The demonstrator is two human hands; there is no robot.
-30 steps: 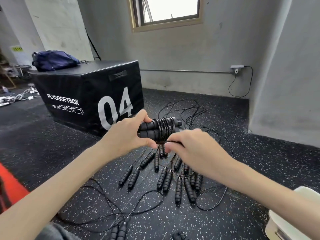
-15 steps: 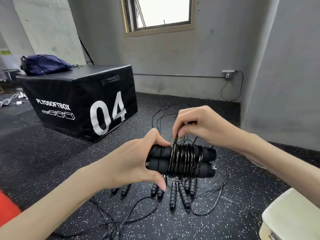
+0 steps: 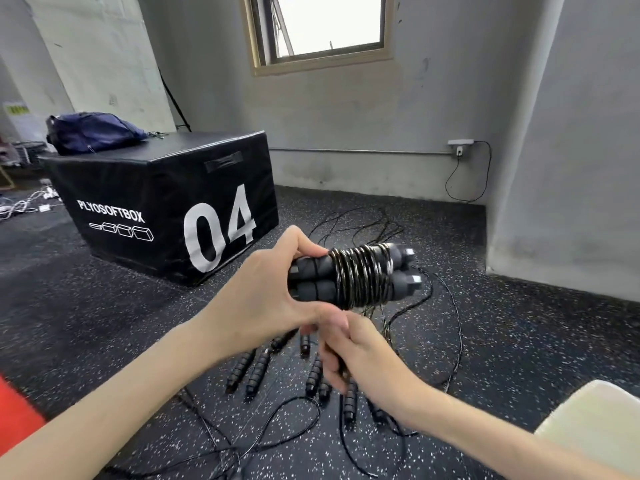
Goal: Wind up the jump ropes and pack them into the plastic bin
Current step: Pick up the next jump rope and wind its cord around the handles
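My left hand (image 3: 263, 292) grips the left end of two black foam jump-rope handles (image 3: 360, 277) held side by side in the air, with black cord coiled many times round their middle. Just below them my right hand (image 3: 349, 355) has its fingers curled round the loose end of that cord, which runs down from the coil. Several more jump-rope handles (image 3: 256, 368) lie in a row on the speckled floor beneath my hands, their cords (image 3: 446, 327) tangled around them. A corner of the pale plastic bin (image 3: 595, 427) shows at the bottom right.
A black plyo box (image 3: 166, 199) marked 04 stands to the left with a blue bag (image 3: 93, 131) on top. Grey walls close off the back and right. A red mat edge (image 3: 17, 410) lies at the far left. White cables (image 3: 24, 206) trail behind the box.
My right hand has come down from above the handles to below them, carrying the cord round the bundle. The handle bundle has risen a little and tilted.
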